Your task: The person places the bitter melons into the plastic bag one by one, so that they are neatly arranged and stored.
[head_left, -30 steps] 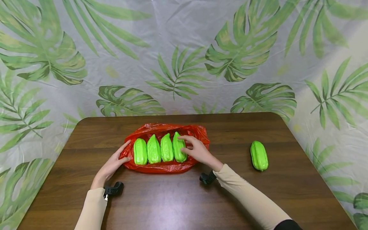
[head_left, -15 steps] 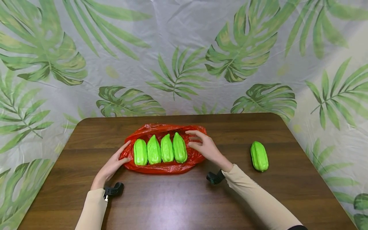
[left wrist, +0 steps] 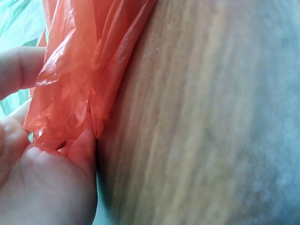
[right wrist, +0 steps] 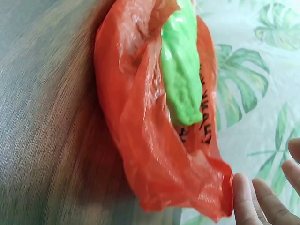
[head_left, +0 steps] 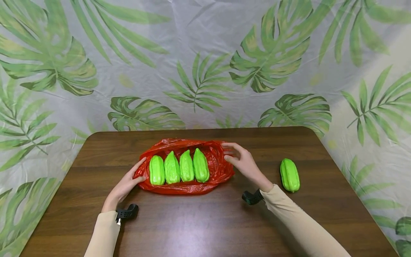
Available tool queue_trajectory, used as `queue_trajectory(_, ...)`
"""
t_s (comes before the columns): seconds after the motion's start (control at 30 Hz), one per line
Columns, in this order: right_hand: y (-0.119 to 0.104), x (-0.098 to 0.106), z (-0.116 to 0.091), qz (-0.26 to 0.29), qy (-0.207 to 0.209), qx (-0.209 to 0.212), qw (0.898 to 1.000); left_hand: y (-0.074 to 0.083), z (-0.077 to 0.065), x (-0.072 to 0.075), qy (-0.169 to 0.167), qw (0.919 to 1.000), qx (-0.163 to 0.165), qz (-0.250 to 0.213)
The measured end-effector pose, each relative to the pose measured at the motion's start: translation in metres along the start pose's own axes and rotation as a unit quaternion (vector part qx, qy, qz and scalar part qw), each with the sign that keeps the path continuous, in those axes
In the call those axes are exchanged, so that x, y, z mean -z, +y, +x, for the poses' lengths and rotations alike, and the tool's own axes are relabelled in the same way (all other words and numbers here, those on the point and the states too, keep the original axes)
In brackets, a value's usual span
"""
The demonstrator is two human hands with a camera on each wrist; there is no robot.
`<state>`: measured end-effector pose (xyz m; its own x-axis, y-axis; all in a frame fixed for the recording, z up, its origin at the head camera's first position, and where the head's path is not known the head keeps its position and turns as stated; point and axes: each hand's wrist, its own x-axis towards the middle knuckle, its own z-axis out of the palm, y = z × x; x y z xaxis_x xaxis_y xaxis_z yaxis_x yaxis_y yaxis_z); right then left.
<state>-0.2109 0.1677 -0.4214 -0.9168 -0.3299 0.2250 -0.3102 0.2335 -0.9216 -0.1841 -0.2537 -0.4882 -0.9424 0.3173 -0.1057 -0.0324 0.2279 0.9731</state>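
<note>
A red plastic bag (head_left: pixel 221 162) lies on the table with its mouth spread open upward. Inside, several bright green, ribbed, elongated pods (head_left: pixel 200 166) sit side by side, glossy and plump; their exact kind is unclear. My left hand (head_left: pixel 125 185) holds the bag's left end, fingers on the far side and thumb on the near side. In the left wrist view the red film (left wrist: pixel 70 79) runs between thumb and fingers. My right hand (head_left: pixel 245 164) is at the bag's right end, fingers extended and holding nothing; its fingertips (right wrist: pixel 241 183) are at the bag's edge.
One more bright green ribbed pod (head_left: pixel 289 175) lies alone on the right side of the brown wooden table (head_left: pixel 179 228). Behind the table hangs a pale cloth (head_left: pixel 205 32) printed with green leaves. A black wrist camera (head_left: pixel 252 197) sits beneath my right wrist.
My right hand has drawn away from the rightmost green pod inside the bag and moved right, to the bag's right end. My left hand and the bag's left end have stayed in place.
</note>
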Motion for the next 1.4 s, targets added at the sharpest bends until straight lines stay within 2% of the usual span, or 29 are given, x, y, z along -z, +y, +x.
queue_trajectory(0.53, 0.011, 0.031, -0.013, -0.008, 0.03, -0.005, 0.999, -0.002, -0.002, -0.001, 0.002, 1.0, -0.001, 0.0)
queue_trajectory(0.8, 0.015, 0.048, -0.022, -0.026, 0.054, -0.021, 0.998, -0.003, -0.002, -0.001, 0.0, 1.0, 0.0, 0.003)
queue_trajectory(1.1, 0.024, 0.063, -0.031, -0.05, 0.079, 0.006, 0.996, -0.002, -0.002, 0.0, 0.0, 0.9999, 0.003, 0.01)
queue_trajectory(1.4, 0.032, 0.083, -0.042, -0.067, 0.107, -0.004, 0.992, 0.002, -0.001, 0.0, 0.001, 1.0, 0.007, 0.003)
